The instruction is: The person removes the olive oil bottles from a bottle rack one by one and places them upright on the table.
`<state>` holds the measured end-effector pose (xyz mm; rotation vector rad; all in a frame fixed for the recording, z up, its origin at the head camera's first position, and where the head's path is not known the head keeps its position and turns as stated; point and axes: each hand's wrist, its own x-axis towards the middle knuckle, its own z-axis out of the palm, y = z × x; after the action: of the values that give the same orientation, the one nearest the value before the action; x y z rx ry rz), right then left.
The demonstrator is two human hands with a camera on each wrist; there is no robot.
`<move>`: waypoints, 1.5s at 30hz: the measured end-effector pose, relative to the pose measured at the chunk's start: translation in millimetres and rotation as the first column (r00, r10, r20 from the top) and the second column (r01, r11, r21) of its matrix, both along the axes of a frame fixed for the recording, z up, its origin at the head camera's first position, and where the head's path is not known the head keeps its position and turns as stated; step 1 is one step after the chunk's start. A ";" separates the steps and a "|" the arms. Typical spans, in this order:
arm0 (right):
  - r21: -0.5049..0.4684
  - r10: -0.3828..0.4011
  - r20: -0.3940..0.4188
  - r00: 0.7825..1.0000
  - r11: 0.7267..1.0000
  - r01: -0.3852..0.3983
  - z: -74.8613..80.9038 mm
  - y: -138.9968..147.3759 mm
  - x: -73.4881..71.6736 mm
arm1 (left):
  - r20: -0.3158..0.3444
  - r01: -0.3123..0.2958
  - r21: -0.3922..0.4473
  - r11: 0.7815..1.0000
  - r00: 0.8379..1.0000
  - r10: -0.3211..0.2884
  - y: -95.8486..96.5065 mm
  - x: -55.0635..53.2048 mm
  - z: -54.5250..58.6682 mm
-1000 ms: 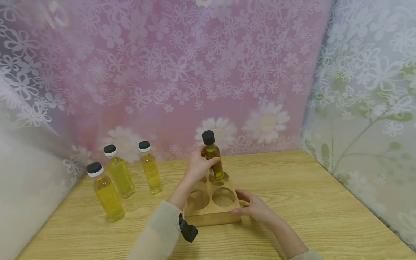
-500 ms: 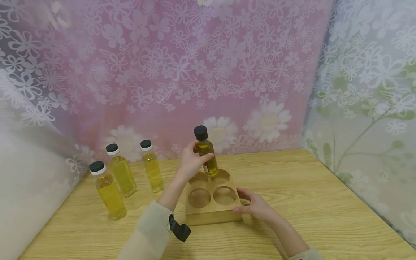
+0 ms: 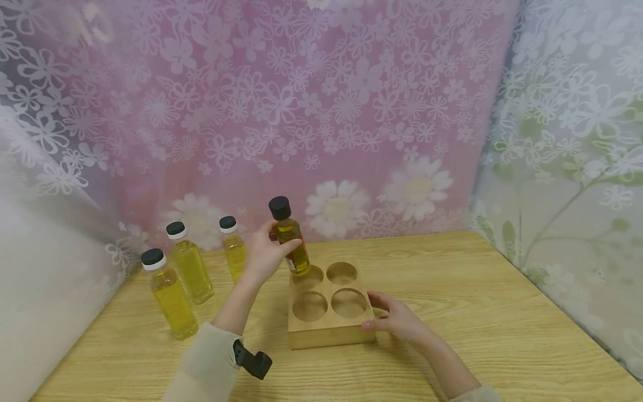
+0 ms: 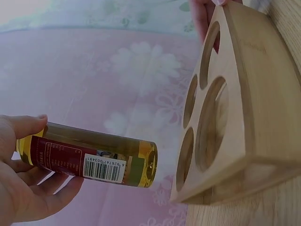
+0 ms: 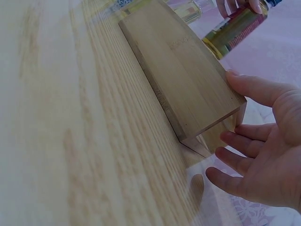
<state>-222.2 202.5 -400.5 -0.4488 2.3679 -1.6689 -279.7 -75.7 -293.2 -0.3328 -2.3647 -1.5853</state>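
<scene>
My left hand (image 3: pixel 266 251) grips a small oil bottle (image 3: pixel 293 248) with a black cap, fingers and thumb around its upper body. In the head view the bottle's base overlaps the back-left hole of a wooden bottle holder (image 3: pixel 329 338) with round holes. The left wrist view shows a gap between the bottle's base and the holder, and a dark red label (image 4: pixel 66 157) with a barcode. My right hand (image 3: pixel 402 324) holds the holder's front right corner, its thumb (image 5: pixel 254 89) on the edge and its fingers bent at the open side.
Left of the holder stand three taller bottles of yellow oil: one in front (image 3: pixel 173 304), one behind it (image 3: pixel 193 273) and one partly behind my left forearm (image 3: pixel 234 254). A floral curtain (image 3: pixel 321 111) closes off the back of the wooden table (image 3: pixel 427 262).
My left hand has lifted the bottle out of the back-right hole and carried it left, over the back-left hole. My right hand keeps its place at the holder.
</scene>
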 end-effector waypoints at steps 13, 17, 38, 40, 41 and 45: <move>-0.003 -0.017 0.007 1.000 1.000 0.017 -0.2 1.3 0.0 | 0.051 -0.081 -0.080 0.993 0.995 0.085 -45.7 6.6 -6.2; 0.000 -0.028 0.003 1.000 1.000 0.028 0.2 2.0 -0.5 | 0.071 -0.092 -0.108 0.990 0.992 0.100 -56.5 10.5 -8.1; -0.012 -0.010 0.028 1.000 1.000 0.010 0.0 0.4 -1.3 | 0.182 -0.131 -0.264 0.955 0.966 0.183 -97.5 34.4 -31.2; -0.007 -0.008 0.022 1.000 1.000 0.008 0.1 0.1 -1.5 | 0.188 -0.131 -0.272 0.953 0.964 0.186 -100.4 35.7 -33.5; -0.004 -0.006 0.020 1.000 1.000 0.006 0.2 -0.1 -1.6 | 0.192 -0.129 -0.278 0.952 0.963 0.187 -101.8 36.4 -34.5; 0.001 -0.010 0.020 1.000 1.000 0.010 0.0 -0.7 -2.5 | 0.206 -0.116 -0.315 0.942 0.961 0.187 -106.2 39.7 -38.4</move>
<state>-224.7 201.8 -400.5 -0.4187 2.3604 -1.6687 -240.0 -181.8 -331.5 -0.0180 -2.7420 -1.2531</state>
